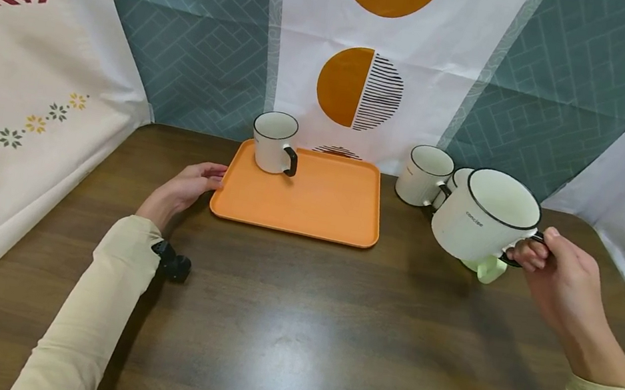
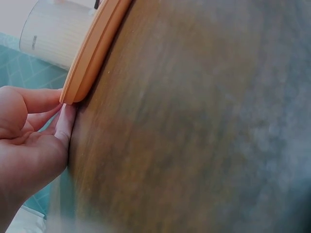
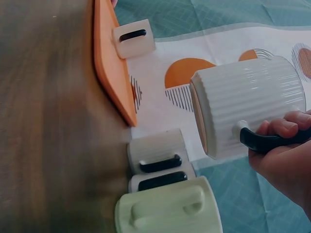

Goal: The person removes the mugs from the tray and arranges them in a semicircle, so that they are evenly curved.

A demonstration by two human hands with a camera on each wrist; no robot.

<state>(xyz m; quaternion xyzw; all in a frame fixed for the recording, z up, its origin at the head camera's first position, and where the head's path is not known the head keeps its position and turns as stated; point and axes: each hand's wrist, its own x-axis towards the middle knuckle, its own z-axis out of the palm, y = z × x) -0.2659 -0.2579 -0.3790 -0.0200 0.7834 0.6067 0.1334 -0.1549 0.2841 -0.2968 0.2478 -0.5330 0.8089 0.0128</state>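
My right hand (image 1: 569,277) grips the black handle of a white ribbed mug (image 3: 252,104) with a black rim. In the right wrist view this mug is held up off the table, beyond the other mugs. At the left end of an orange tray (image 1: 329,207), my left hand (image 1: 186,189) pinches the edge between fingers and thumb, as the left wrist view shows. One white mug (image 1: 274,142) with a black handle stands upright on the tray's back left corner.
Right of the tray stand a white mug (image 1: 424,175), a second white mug (image 3: 160,180) close beside it, and a pale green mug (image 3: 170,208), mostly hidden behind the held mug in the head view. A patterned cloth (image 1: 191,35) hangs behind the wooden table (image 1: 293,327).
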